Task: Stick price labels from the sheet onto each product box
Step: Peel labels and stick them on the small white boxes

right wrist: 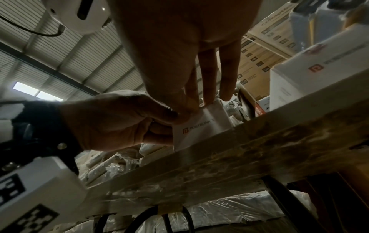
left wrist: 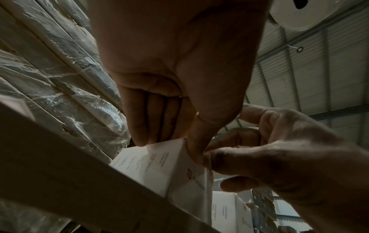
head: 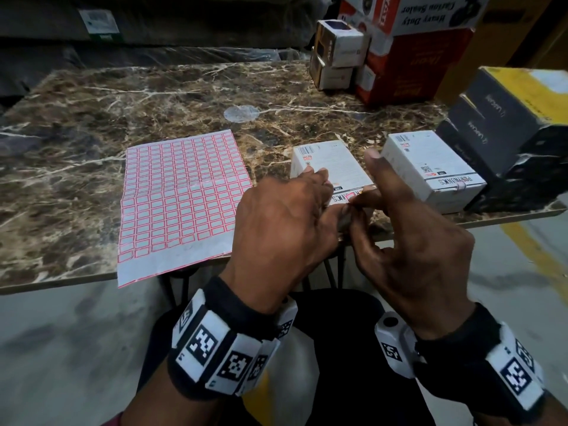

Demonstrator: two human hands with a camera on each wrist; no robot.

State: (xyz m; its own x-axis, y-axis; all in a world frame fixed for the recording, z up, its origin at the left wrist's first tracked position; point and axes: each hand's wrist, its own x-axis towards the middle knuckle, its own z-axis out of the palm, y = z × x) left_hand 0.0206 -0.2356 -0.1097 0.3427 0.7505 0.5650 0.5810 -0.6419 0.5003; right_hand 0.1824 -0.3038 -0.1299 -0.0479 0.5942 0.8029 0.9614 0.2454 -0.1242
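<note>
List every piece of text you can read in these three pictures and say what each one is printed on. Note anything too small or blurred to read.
"Heavy Duty Carton Sealer", upside down: red and white carton.
"PORTRONICS", partly covered: front of the white box both hands touch.
"PORTRONICS", upside down: second white box.
"LAPCARE": dark box.
"Crompton", partly cut off: brown carton.
Unreadable: barcodes, fine print on the white boxes, the label sheet.

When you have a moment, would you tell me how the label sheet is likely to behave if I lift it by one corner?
The label sheet would probably flop: it looks like thin paper, and a crease runs across its middle. It likely weighs very little, so it may slide on the smooth marble table rather than lift cleanly. Its near edge overhangs the table edge, so that corner is probably easiest to grab.
</note>
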